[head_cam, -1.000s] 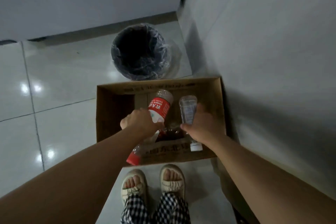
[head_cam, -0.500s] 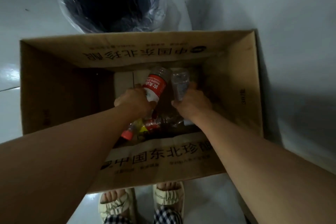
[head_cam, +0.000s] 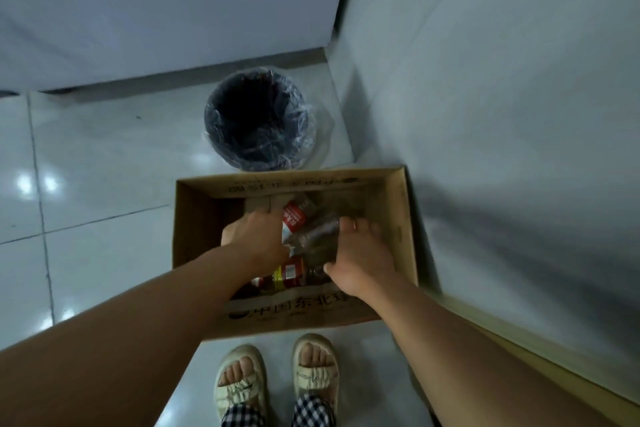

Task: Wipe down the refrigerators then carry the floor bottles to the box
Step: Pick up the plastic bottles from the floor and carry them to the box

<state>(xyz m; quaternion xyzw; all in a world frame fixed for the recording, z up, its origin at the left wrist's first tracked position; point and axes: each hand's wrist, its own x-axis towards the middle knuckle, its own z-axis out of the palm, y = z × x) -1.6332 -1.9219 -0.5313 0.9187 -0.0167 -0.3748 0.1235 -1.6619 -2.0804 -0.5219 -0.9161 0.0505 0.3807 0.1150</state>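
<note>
Inside the cardboard box [head_cam: 403, 218] on the floor, both hands were down among the bottles. The left hand [head_cam: 254, 236] curled round a red-labelled bottle [head_cam: 294, 215], while the right hand [head_cam: 360, 253] spread relaxed fingers over a clear bottle [head_cam: 317, 236], probably settling them flat beside a dark bottle [head_cam: 287, 274]. Glossy pale tiles [head_cam: 104, 167], a lined bin [head_cam: 258, 128] beyond and grey walls [head_cam: 502, 97] surrounded it.

Head view, looking steeply down, box [head_cam: 405, 218] near

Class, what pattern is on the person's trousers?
Black-and-white check on the trousers, seen in the head view.
</note>
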